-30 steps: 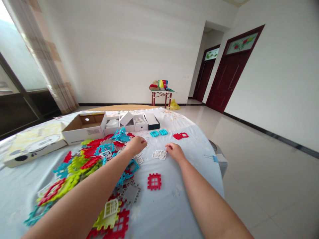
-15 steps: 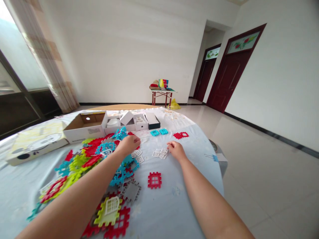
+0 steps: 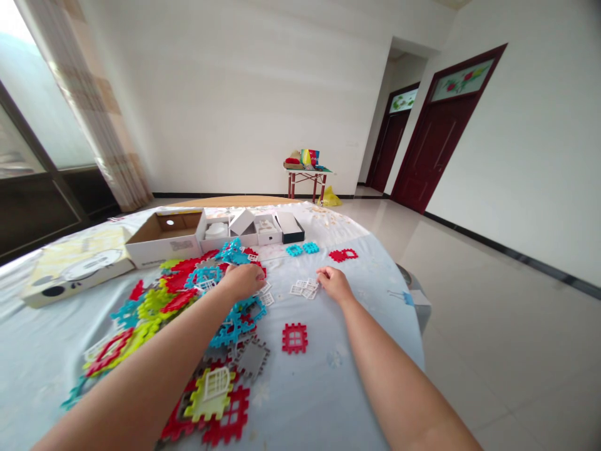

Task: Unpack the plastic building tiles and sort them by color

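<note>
My left hand [image 3: 244, 279] rests with curled fingers on the edge of a pile of red, blue, green and grey interlocking plastic tiles [image 3: 188, 300]; whether it grips a piece is hidden. My right hand [image 3: 332, 282] touches a small cluster of white window-shaped inserts [image 3: 303, 289] with its fingertips. A single red tile [image 3: 295, 337] lies on the cloth between my forearms. A green tile with a white insert [image 3: 211, 391] lies near the front.
The pale blue tablecloth [image 3: 328, 388] covers a round table. Open cardboard boxes [image 3: 164, 235] and small white boxes [image 3: 263, 228] stand at the back, a flat yellow box [image 3: 70, 266] at left. Two blue tiles [image 3: 300, 249] and red tiles [image 3: 342, 255] lie beyond my hands.
My left hand drew back a little toward the pile. The right hand stayed at the white inserts. The view shifted slightly.
</note>
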{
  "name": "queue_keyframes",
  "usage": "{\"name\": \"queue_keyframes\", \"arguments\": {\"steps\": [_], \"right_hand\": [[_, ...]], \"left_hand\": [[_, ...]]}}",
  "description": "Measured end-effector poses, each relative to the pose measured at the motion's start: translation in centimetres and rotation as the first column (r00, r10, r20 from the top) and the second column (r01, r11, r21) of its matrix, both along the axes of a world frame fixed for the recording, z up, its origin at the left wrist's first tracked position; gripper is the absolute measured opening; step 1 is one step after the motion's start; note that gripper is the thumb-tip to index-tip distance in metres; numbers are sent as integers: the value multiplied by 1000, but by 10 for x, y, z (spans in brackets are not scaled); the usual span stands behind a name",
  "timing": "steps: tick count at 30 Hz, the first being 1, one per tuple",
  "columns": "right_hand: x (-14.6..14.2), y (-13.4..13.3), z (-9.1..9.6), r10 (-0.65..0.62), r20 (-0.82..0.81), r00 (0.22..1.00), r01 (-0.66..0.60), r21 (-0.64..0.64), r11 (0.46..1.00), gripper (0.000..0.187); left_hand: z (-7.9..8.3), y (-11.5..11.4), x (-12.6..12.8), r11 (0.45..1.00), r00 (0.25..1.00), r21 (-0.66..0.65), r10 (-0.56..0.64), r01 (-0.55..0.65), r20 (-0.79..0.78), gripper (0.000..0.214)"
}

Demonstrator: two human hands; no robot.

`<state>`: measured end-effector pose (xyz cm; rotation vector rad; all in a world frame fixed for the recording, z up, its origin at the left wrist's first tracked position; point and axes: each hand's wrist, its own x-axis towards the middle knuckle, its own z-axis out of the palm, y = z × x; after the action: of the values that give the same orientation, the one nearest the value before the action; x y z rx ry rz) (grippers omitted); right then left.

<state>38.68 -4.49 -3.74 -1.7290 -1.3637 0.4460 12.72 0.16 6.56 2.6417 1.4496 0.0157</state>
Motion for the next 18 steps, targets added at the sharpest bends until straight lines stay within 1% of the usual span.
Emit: {"name": "queue_keyframes", "arguments": {"steps": [3,8,12,18], "right_hand": [[0,0,0,-4,2,1000,4,-6,1000,24],[0,-2,2,10,23,1000,-10,-3,1000,25],[0,-2,2,11,29,1000,-10,-13,1000,25],[0,0,-1,10,30,999,-10,-8,1000,24]], "left_hand": [[-6,-4,12,1000,998,8,-27,28,-53,26],[-17,-10,26,998,994,62,32,-25,-103,28],[-21,-9,27,995,992,92,56,-46,-115,24],[-22,-6,24,993,995,108,55,-45,-89,24]]}}
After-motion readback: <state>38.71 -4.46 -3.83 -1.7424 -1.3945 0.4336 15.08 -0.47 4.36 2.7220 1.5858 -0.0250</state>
